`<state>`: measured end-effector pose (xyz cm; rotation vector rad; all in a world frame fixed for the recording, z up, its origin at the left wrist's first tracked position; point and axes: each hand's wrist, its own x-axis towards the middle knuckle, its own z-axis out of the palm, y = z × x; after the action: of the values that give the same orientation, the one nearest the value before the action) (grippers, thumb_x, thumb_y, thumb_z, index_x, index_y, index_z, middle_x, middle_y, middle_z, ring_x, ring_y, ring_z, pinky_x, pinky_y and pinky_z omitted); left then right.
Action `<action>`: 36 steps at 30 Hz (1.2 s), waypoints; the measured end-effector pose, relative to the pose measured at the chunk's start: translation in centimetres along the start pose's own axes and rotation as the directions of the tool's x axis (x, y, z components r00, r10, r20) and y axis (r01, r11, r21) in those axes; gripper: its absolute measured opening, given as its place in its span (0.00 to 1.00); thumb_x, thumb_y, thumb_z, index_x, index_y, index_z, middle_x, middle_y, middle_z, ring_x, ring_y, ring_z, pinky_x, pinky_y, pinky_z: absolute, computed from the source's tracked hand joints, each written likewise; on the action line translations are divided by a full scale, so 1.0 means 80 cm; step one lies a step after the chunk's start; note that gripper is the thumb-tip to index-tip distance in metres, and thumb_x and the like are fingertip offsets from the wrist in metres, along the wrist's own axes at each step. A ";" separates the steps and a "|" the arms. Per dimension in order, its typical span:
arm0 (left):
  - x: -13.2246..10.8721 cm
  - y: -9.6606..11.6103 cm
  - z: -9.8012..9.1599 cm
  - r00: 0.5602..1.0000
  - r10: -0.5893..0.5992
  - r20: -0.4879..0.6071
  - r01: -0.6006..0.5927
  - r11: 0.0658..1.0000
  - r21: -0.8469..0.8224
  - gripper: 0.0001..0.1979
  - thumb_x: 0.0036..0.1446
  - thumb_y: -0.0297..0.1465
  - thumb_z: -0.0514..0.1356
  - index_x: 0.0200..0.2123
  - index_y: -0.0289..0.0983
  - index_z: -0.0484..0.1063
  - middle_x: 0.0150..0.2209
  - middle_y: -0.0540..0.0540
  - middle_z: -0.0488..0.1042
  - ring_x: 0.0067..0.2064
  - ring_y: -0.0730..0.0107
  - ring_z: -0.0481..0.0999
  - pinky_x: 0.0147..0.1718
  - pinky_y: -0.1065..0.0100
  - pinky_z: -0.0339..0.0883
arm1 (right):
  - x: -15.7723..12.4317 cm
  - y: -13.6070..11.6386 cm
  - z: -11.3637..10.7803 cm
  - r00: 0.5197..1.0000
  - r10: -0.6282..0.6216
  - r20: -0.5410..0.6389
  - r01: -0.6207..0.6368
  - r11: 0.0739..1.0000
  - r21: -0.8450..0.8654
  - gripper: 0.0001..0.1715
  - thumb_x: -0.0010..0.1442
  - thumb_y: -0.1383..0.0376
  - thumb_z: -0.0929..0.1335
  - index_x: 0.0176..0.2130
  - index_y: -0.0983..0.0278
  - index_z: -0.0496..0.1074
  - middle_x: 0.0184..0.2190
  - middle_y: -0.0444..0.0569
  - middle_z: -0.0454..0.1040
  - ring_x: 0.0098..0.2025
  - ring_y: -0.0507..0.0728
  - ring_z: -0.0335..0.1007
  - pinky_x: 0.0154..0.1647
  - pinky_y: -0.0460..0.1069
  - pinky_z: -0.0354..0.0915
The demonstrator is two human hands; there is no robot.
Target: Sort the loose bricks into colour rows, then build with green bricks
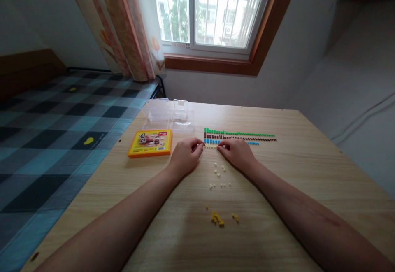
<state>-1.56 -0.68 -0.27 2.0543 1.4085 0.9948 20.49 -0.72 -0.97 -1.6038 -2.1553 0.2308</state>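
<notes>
My left hand (187, 155) rests on the table with thumb and fingertips pinched at the left end of a short row of cream building blocks (211, 145). At that row's right end, my right hand (237, 152) is pinched too. Whatever sits between either set of fingertips is too small to make out. Beyond the hands run a blue row (211, 141), a dark brown row (212, 136) and a green row (219, 131) of small blocks. Loose cream pieces (219, 175) lie scattered between my forearms. Closer to me is a small heap of yellow blocks (217, 217).
An orange-yellow box (150, 143) with a printed lid lies left of my left hand. Behind it stand clear plastic containers (159, 113). The wooden table (277, 189) adjoins a bed with a checked cover (58, 140); a window (222, 12) is behind.
</notes>
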 end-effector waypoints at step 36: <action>-0.010 0.006 -0.001 0.966 0.201 0.160 -0.210 0.977 0.036 0.08 0.60 0.27 0.60 0.34 0.37 0.81 0.30 0.46 0.79 0.31 0.69 0.73 0.33 0.68 0.63 | -0.018 0.010 -0.018 0.918 -0.366 0.151 0.290 0.882 0.371 0.08 0.60 0.63 0.71 0.36 0.60 0.84 0.25 0.44 0.79 0.27 0.51 0.70 0.30 0.45 0.61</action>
<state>-1.47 -1.60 -0.10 2.2993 1.1720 0.8631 22.14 -1.98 -0.34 -1.0363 -2.3497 0.6598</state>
